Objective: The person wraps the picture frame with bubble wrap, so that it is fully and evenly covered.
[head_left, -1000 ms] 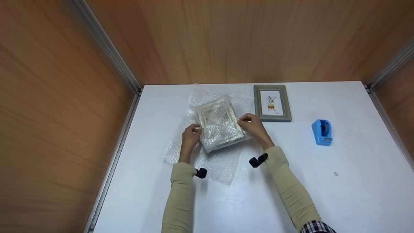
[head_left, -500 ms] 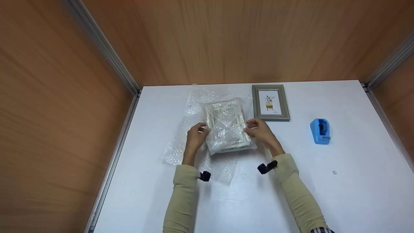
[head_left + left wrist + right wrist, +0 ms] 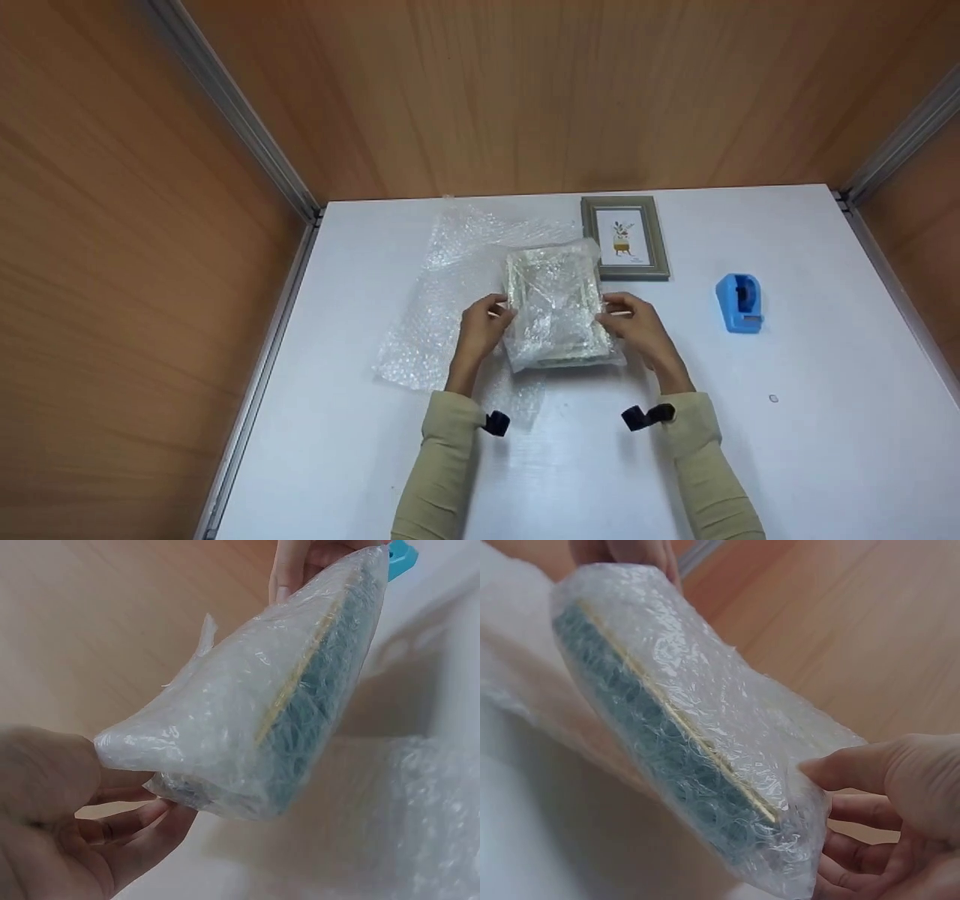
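Observation:
Both hands hold a picture frame wrapped in bubble wrap (image 3: 555, 307) by its two sides, raised above the table. My left hand (image 3: 482, 330) grips its left edge, thumb on top and fingers beneath, as the left wrist view shows of the wrapped frame (image 3: 247, 690). On the opposite edge my right hand (image 3: 637, 326) pinches the wrap with the thumb above and the fingers under it. Through the plastic, a teal side and a gold line show in the right wrist view of the package (image 3: 682, 727). Beneath it a loose sheet of bubble wrap (image 3: 427, 322) lies flat.
A grey-green picture frame (image 3: 660, 247) with a plant drawing lies behind the package, partly covered by it. Further right stands a blue tape dispenser (image 3: 741, 304). A small ring-like bit (image 3: 773, 398) lies on the white table (image 3: 825, 465). Wood panels (image 3: 525, 97) enclose the table.
Both hands have carried the wrapped frame to the right and toward the person, and turned it straighter. More of the loose bubble wrap sheet shows on the left.

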